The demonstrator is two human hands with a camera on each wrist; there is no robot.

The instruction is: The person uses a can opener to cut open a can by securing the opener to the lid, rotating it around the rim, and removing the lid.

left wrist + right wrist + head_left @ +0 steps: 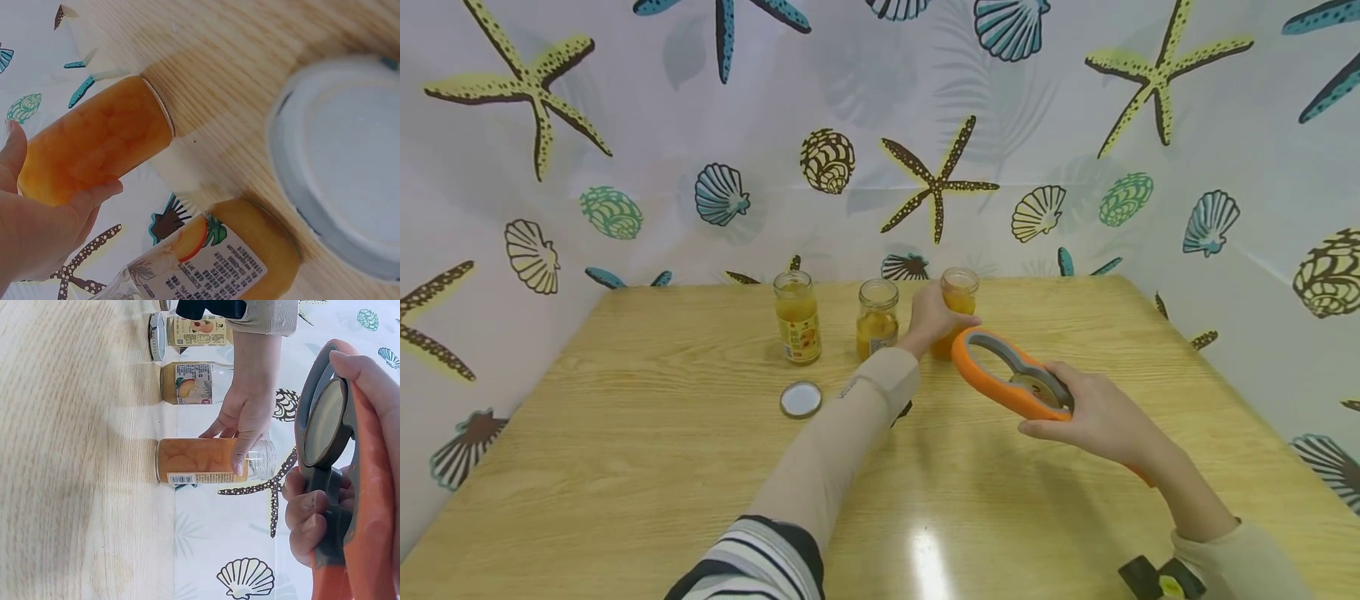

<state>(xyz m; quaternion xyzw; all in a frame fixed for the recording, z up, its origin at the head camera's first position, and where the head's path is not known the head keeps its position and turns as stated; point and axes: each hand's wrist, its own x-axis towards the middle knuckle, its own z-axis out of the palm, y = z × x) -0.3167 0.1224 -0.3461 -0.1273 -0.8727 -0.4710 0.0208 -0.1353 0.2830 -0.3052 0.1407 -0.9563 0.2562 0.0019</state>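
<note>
At the back of the table, my left hand (pixel 934 317) grips a glass jar of orange fruit pieces (pixel 200 456) near its upper part, thumb on one side and fingers round the other. The jar stands upright, its mouth uncovered. My right hand (pixel 1101 417) holds an orange and grey jar opener (pixel 1000 392) in the air, to the right of and nearer than the jar. A round metal lid (pixel 325 422) sits within the opener's loop, its pale inside showing in the right wrist view.
Two more uncovered fruit jars, a middle one (pixel 877 321) and a left one (pixel 797 321), stand in a row to the left. One lid (pixel 801 400) lies before them; another lid (pixel 344 169) shows close up in the left wrist view. A patterned cloth (pixel 850 100) hangs behind the table.
</note>
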